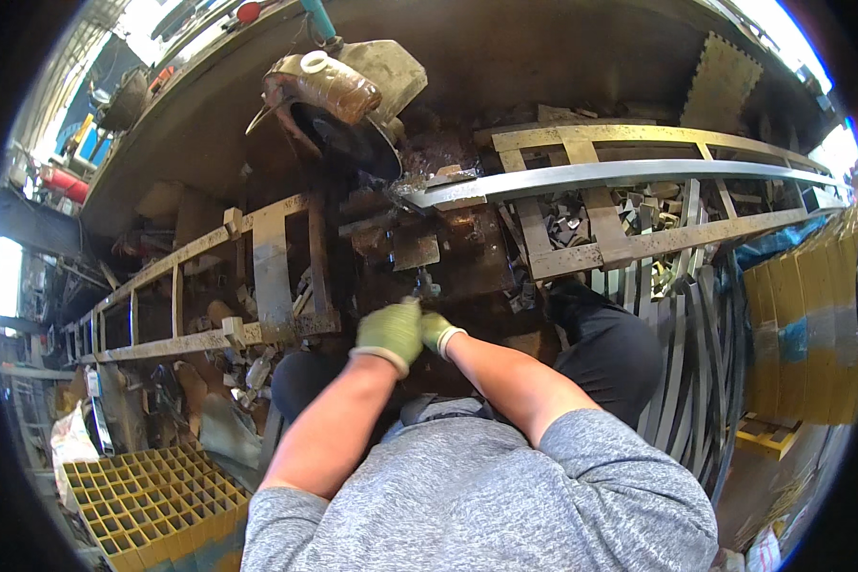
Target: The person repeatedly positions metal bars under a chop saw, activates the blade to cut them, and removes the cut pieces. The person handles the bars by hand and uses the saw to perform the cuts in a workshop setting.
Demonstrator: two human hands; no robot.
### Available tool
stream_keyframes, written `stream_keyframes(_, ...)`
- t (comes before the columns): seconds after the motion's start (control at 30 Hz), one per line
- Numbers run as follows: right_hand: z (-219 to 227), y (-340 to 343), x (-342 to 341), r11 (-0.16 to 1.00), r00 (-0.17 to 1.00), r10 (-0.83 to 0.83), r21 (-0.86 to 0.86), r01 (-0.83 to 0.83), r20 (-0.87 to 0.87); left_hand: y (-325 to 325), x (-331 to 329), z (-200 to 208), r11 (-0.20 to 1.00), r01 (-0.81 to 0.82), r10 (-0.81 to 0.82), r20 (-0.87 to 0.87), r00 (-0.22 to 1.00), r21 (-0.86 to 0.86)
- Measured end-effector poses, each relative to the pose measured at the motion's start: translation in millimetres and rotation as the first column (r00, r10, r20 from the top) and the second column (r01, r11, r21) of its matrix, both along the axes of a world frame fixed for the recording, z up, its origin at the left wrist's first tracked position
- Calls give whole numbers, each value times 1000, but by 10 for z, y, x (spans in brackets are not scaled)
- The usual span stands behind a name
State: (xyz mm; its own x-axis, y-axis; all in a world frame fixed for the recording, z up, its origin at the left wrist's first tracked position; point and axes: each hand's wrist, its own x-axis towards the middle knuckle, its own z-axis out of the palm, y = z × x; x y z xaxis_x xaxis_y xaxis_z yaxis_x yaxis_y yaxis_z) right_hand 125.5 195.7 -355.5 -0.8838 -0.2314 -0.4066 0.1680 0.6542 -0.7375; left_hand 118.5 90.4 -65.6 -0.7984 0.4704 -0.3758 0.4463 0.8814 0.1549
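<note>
Both gloved hands meet at centre: the left hand (391, 334) is curled shut around a small handle (423, 284); the right hand (438, 331) presses beside it, its grip unclear. The handle's long axis points toward twelve o'clock, at a long steel bar (620, 175) running three o'clock

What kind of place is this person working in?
Most likely a metalworking or fabrication shop. A cut-off saw stands over a long steel bar on a welded frame, with metal offcuts beneath. Both gloved hands, left and right, meet at a small handle on the saw's vise.
</note>
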Motion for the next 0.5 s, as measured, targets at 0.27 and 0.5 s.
stream_keyframes(0.27, 1745, 1237, 367, 966, 948, -185, 223, 127, 260, -289, -124, -1698, 919, -393, 380, 212, 900, 20)
stream_keyframes(0.5, 3243, 1142, 322, 988, 980, 17, 147, -46, 196, 590, 123, -2016, 304, -921, 310, 889, 338, 244)
